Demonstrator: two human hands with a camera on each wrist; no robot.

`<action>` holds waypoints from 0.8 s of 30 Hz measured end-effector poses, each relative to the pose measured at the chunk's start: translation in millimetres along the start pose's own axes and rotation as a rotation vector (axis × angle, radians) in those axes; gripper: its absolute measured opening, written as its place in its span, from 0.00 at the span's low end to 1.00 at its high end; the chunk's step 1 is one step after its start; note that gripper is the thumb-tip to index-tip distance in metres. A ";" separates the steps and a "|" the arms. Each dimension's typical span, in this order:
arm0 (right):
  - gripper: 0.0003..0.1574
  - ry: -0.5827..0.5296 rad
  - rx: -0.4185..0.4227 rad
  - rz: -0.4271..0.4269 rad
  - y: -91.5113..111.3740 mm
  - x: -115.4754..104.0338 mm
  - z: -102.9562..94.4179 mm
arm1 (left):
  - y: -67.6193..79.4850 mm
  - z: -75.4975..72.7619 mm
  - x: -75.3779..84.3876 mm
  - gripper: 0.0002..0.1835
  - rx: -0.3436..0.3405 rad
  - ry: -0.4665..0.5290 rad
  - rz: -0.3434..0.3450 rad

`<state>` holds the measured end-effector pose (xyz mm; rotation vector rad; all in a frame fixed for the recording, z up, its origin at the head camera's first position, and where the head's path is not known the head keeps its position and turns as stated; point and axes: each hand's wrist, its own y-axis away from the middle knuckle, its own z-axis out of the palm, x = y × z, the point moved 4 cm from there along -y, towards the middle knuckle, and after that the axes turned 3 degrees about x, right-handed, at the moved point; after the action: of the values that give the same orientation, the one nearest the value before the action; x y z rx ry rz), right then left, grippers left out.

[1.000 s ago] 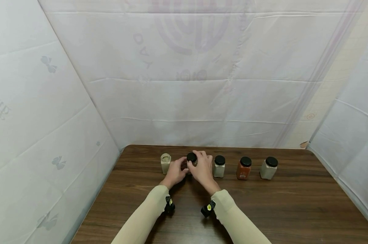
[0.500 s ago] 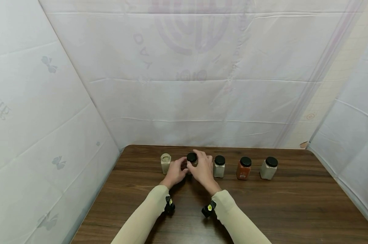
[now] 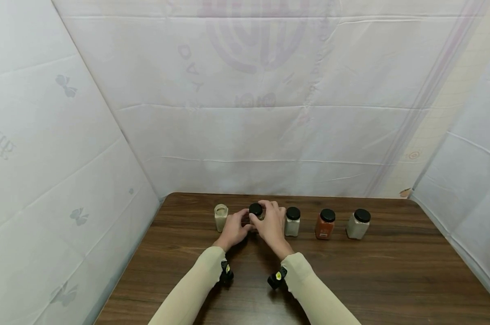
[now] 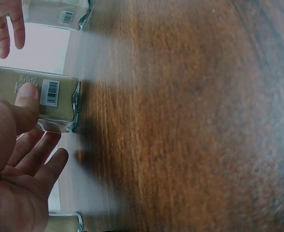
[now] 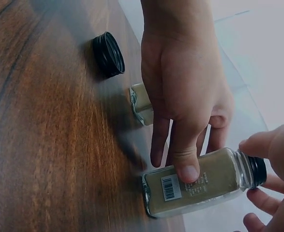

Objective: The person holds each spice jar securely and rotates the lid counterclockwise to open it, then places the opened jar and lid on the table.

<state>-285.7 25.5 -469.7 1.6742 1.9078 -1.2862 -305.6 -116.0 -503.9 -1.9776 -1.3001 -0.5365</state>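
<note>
Both hands are on one glass jar [image 5: 200,186] of greenish-brown powder, upright on the table. My left hand [image 3: 233,231] grips its body, the thumb [image 4: 28,104] pressing near the barcode label. Around the black screw lid [image 5: 259,171] on top, the fingers of my right hand [image 3: 271,227] pinch. Left of the hands stands a lidless jar [image 3: 220,220] of pale powder. Its neighbour in the right wrist view is a loose black lid [image 5: 108,54] on the table; the left hand hides that lid in the head view.
To the right, in a row, stand a capped jar [image 3: 292,222] of pale powder, a jar [image 3: 324,225] of orange-red powder and another pale jar [image 3: 357,225]. The first is close to the right hand. White cloth walls [image 3: 245,135] rise behind the wooden table [image 3: 391,280].
</note>
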 end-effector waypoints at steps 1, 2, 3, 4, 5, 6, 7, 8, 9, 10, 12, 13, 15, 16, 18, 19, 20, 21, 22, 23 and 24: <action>0.28 -0.001 -0.005 -0.007 0.1 -0.1 0.4 | 0.0 0.1 0.0 0.22 0.001 0.000 0.003; 0.28 -0.001 -0.012 -0.014 0.3 -0.3 0.9 | 0.0 0.2 0.0 0.21 0.002 -0.002 0.007; 0.28 -0.003 -0.019 -0.021 0.2 -0.3 1.6 | -0.2 0.2 0.0 0.21 0.003 -0.004 0.009; 0.28 -0.005 -0.026 -0.027 0.2 -0.4 2.2 | -0.3 0.2 0.0 0.21 0.005 -0.006 0.013; 0.28 -0.008 -0.031 -0.035 0.5 -0.7 2.5 | -0.3 0.1 0.1 0.21 0.006 -0.008 0.013; 0.28 -0.009 -0.036 -0.040 0.7 -0.9 2.7 | -0.4 0.0 0.2 0.21 0.006 -0.010 0.013; 0.28 -0.011 -0.038 -0.044 0.9 -1.0 2.8 | -0.4 -0.1 0.4 0.21 0.006 -0.012 0.013; 0.28 -0.012 -0.040 -0.048 1.0 -1.2 2.9 | -0.4 -0.1 0.5 0.21 0.005 -0.013 0.011; 0.28 -0.012 -0.041 -0.052 1.2 -1.4 2.7 | -0.5 -0.1 0.6 0.21 0.004 -0.012 0.009; 0.28 -0.014 -0.043 -0.052 1.2 -1.4 2.7 | -0.3 0.1 0.6 0.21 0.001 -0.010 0.007; 0.29 -0.015 -0.048 -0.050 1.2 -1.4 2.6 | -0.3 -0.1 0.7 0.21 -0.001 -0.006 0.001; 0.29 -0.016 -0.050 -0.047 1.2 -1.4 2.5 | -0.2 -0.1 0.6 0.21 -0.003 -0.005 -0.003; 0.31 -0.015 -0.056 -0.037 1.1 -1.2 2.3 | -0.2 -0.1 0.3 0.21 -0.005 -0.001 -0.004; 0.32 -0.016 -0.058 -0.028 1.1 -0.9 2.3 | -0.2 0.0 0.0 0.21 -0.007 -0.001 -0.003; 0.34 -0.017 -0.059 -0.011 1.1 -0.5 2.0 | -0.3 0.1 -0.7 0.21 -0.010 -0.002 -0.001; 0.35 -0.016 -0.058 -0.003 1.2 -0.2 2.0 | -0.3 0.4 -1.2 0.21 -0.012 -0.005 -0.003; 0.35 -0.014 -0.055 0.002 1.1 0.0 1.9 | -0.4 0.5 -1.5 0.21 -0.014 -0.007 -0.004; 0.35 -0.014 -0.050 0.007 1.0 0.2 1.7 | -0.5 0.4 -1.7 0.21 -0.013 -0.011 -0.003; 0.35 -0.014 -0.042 0.010 0.9 0.3 1.5 | -0.5 0.4 -1.8 0.21 -0.013 -0.015 -0.004; 0.35 -0.010 -0.032 0.010 0.8 0.4 1.3 | -0.5 0.2 -1.8 0.22 -0.012 -0.018 -0.006; 0.35 -0.005 -0.022 0.009 0.6 0.3 1.2 | -0.4 0.0 -1.7 0.22 -0.012 -0.022 -0.009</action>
<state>-285.7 24.8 -470.9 1.6650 1.9028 -1.2602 -306.6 -116.9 -505.0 -1.9930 -1.3222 -0.5293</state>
